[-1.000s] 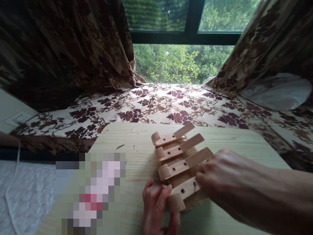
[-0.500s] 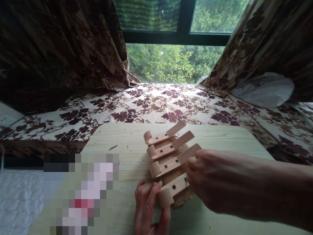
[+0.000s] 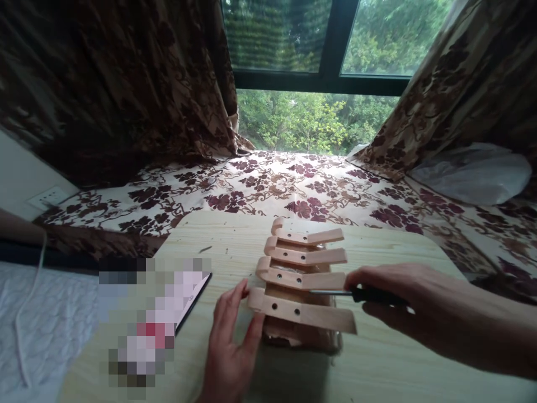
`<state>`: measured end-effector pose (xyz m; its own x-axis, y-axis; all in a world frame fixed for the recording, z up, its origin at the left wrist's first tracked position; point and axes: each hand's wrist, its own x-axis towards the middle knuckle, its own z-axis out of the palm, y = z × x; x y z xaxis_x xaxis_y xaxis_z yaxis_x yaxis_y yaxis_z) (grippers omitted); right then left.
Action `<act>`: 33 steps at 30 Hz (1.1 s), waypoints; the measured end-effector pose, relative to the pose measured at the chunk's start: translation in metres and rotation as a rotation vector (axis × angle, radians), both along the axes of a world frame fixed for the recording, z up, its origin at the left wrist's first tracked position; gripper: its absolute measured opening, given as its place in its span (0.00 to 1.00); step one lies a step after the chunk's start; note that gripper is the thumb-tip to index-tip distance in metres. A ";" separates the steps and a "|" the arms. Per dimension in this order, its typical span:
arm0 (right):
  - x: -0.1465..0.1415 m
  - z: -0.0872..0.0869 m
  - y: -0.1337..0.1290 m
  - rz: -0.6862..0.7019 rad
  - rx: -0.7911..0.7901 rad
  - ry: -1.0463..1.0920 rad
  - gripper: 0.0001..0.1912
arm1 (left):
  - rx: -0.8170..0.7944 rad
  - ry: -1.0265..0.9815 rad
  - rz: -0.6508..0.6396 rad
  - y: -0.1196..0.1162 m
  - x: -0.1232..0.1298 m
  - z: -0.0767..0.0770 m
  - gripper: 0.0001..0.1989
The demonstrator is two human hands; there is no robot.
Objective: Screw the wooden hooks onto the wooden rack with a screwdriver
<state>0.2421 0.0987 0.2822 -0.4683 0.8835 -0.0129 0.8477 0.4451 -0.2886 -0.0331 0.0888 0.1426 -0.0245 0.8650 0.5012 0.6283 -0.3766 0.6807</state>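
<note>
A rack of several pale wooden hooks [image 3: 293,280], each fixed by two dark screws, lies across a block wrapped in clear plastic [image 3: 302,336]. My right hand [image 3: 390,291] is closed round the black handle of a screwdriver [image 3: 335,293]. Its metal shaft points left, over the gap between the two nearest hooks. At the rack's near left corner is my left hand [image 3: 230,336], thumb and fingers spread either side of a curled hook end. The thumb seems to touch the rack's edge; whether it presses there I cannot tell.
A pale wooden table [image 3: 197,240] carries the rack, with dark specks and a small sliver [image 3: 205,249] on it. To the left lies a blurred-out flat item [image 3: 155,330]. Beyond are a flowered window ledge [image 3: 268,179], curtains and a white plastic bag [image 3: 474,173].
The rack has turned so its hooks lie more nearly level across the view. My right hand has drawn back to the right, showing the screwdriver. My left hand's fingers have spread apart.
</note>
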 end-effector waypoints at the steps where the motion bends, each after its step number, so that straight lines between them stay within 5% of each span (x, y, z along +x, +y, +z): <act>1: 0.007 -0.009 -0.007 -0.013 -0.019 0.064 0.11 | -0.067 -0.047 0.008 -0.001 0.002 0.001 0.22; 4: 0.018 -0.040 -0.025 -0.149 -0.148 0.149 0.09 | -0.253 -0.173 -0.052 -0.004 0.012 0.003 0.21; 8: 0.006 -0.070 -0.033 -0.132 -0.120 0.315 0.25 | -0.471 -0.282 -0.106 -0.005 0.021 0.001 0.26; 12: -0.015 -0.074 -0.026 -0.066 -0.084 0.452 0.23 | -0.593 -0.306 -0.183 -0.004 0.017 -0.003 0.38; 19: -0.019 -0.068 -0.019 -0.016 -0.111 0.420 0.10 | -0.678 -0.236 -0.229 -0.005 0.009 -0.008 0.36; 29: -0.023 -0.066 -0.021 -0.071 -0.145 0.459 0.09 | -0.658 -0.145 -0.219 -0.002 0.014 -0.005 0.30; 33: -0.019 -0.069 -0.023 -0.027 0.003 0.442 0.13 | -0.348 -0.018 -0.062 -0.013 0.005 0.001 0.23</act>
